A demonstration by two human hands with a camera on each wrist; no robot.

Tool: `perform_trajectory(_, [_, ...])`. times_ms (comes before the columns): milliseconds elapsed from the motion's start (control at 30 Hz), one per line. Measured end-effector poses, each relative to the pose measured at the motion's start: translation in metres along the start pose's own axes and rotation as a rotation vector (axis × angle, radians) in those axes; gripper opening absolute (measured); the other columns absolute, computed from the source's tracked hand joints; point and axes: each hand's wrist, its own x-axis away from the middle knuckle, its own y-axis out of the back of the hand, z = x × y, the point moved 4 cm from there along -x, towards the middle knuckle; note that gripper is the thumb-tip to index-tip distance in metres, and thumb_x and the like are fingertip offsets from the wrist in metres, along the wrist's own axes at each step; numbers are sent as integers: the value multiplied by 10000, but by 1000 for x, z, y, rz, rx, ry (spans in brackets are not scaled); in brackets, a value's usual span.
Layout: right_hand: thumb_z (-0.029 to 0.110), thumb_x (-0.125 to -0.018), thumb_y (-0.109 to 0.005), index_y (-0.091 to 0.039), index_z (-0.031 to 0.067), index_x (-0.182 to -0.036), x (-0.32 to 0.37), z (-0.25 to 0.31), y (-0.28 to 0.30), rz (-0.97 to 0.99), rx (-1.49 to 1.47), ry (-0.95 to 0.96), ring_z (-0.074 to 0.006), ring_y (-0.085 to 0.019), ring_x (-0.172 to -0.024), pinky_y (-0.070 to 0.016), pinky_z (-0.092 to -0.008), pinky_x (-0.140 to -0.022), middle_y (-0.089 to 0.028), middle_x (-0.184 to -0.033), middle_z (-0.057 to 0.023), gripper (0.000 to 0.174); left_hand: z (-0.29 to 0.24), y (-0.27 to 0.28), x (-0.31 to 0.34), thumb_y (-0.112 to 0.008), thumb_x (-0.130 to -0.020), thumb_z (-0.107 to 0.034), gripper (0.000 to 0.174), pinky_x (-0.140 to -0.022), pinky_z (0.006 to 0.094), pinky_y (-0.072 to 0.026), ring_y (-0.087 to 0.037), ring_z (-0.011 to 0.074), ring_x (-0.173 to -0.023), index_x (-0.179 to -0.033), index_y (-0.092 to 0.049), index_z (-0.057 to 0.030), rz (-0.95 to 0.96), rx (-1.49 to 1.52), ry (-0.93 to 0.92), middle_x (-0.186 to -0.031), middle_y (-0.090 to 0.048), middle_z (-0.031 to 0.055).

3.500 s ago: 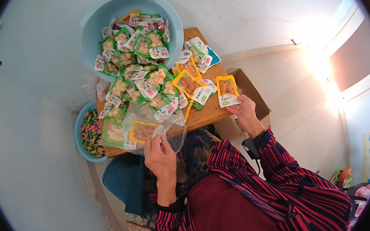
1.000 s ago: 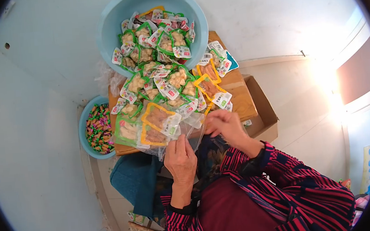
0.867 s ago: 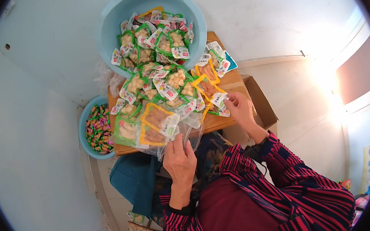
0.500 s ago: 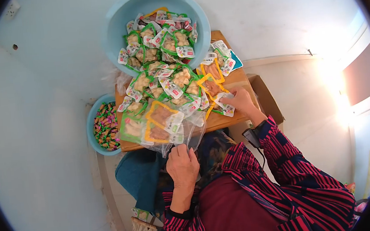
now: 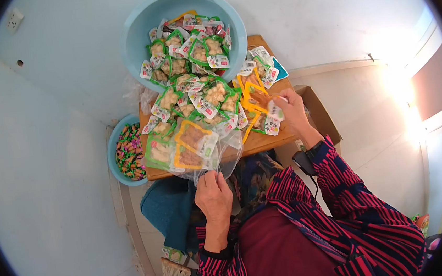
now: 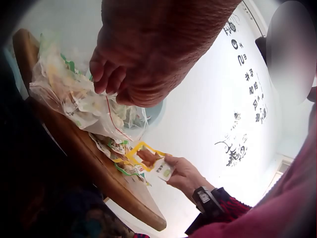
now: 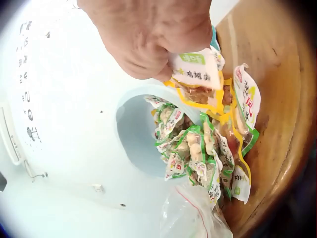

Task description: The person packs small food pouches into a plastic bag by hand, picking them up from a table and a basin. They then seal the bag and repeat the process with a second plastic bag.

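Note:
My left hand (image 5: 214,197) pinches the mouth of a clear zip bag (image 5: 228,158) at the table's front edge. Inside the bag lie a green-edged snack packet (image 5: 157,152) and two yellow-edged ones, the upper yellow packet (image 5: 194,135) overlapping the other. My right hand (image 5: 293,111) pinches the white end of a yellow-edged snack packet (image 7: 195,72), lifted over other packets on the right of the table. The right wrist view shows its brown contents below the white label. In the left wrist view the left fingers (image 6: 111,79) are curled at the bag's red zip line.
A blue basin (image 5: 134,45) tips a heap of green-edged packets (image 5: 214,94) onto the wooden table (image 5: 269,143). On the left stands a smaller basin (image 5: 111,153) of wrapped sweets. An open cardboard box (image 5: 324,121) stands to the right, and walls rise behind and at left.
A second yellow-edged packet has come into the bag. My right hand has gone from the bag back to the right-hand pile and picked up another packet. The left hand stays at the bag.

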Motion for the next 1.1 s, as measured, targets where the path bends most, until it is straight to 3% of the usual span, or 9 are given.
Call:
perform_trajectory(33, [94, -899, -710, -582, 39, -893, 5, 15, 2, -28, 8, 126, -63, -526, -665, -433, -251, -576, -551, -757, 23, 139, 0, 0, -1, -718, -843, -73, 136, -640, 429, -528, -642, 336, -766, -919, -607, -56, 1, 0, 0, -825, -621, 117])
perform_trajectory(167, [104, -910, -697, -577, 57, -939, 29, 44, 20, -67, 265, 255, -49, -519, -681, -428, -243, -583, -556, -784, 20, 132, 0, 1, -2, -710, -865, -67, 123, -633, 433, -528, -644, 348, -757, -937, -614, -40, -4, 43, 6, -825, -635, 132])
perform_trajectory(233, [104, -925, -685, -573, 63, -967, 52, 48, 22, 28, 82, 41, -52, -556, -690, -460, -245, -593, -572, -796, 18, 126, 1, 0, -3, -707, -869, -63, 122, -633, 436, -528, -644, 354, -756, -946, -617, -34, -6, 61, 6, -827, -638, 138])
perform_trajectory(267, [104, -925, -685, -573, 63, -967, 66, 55, 23, 27, 85, 38, -52, -556, -690, -460, -245, -593, -572, -796, 18, 126, 1, 0, -2, -707, -871, -59, 125, -633, 439, -528, -644, 359, -755, -956, -620, -30, -30, 76, -5, -829, -640, 143])
perform_trajectory(333, [100, -943, -671, -561, 68, -1019, 96, 55, 12, 159, -148, -209, -63, -605, -715, -502, -251, -609, -592, -803, 13, 137, 2, -2, -3, -706, -872, -56, 129, -634, 442, -528, -644, 364, -754, -966, -624, -26, -52, 96, -14, -831, -642, 148])
perform_trajectory(433, [87, -958, -652, -550, 69, -1063, 128, 42, 1, 309, -221, -347, -80, -637, -735, -530, -257, -622, -615, -833, 3, 148, 2, -4, -2, -703, -868, -44, 136, -637, 444, -529, -646, 371, -758, -980, -630, -24, -61, 99, -23, -833, -643, 157])
perform_trajectory(600, [62, -979, -612, -565, 47, -1086, 152, 26, -31, 358, -312, -356, -84, -637, -766, -538, -259, -661, -637, -895, -19, 118, -2, -1, -2, -697, -865, -18, 145, -621, 415, -521, -650, 331, -715, -994, -630, -9, -84, 129, -14, -827, -646, 159])
perform_trajectory(900, [21, -1009, -508, -541, -16, -1290, 160, 20, -93, 393, -506, -486, -166, -666, -940, -563, -319, -825, -640, -1080, -89, 286, -4, 0, -2, -688, -872, -48, 156, -606, 427, -521, -639, 331, -713, -1013, -623, -40, -130, 116, -30, -795, -622, 134])
perform_trajectory(1100, [5, -994, -493, -527, -14, -1336, 144, -8, -143, 453, -607, -535, -196, -655, -955, -552, -338, -845, -639, -1136, -116, 344, -1, -4, -2, -685, -876, -41, 144, -617, 436, -524, -644, 345, -726, -1004, -621, -33, -133, 206, -2, -806, -630, 143])
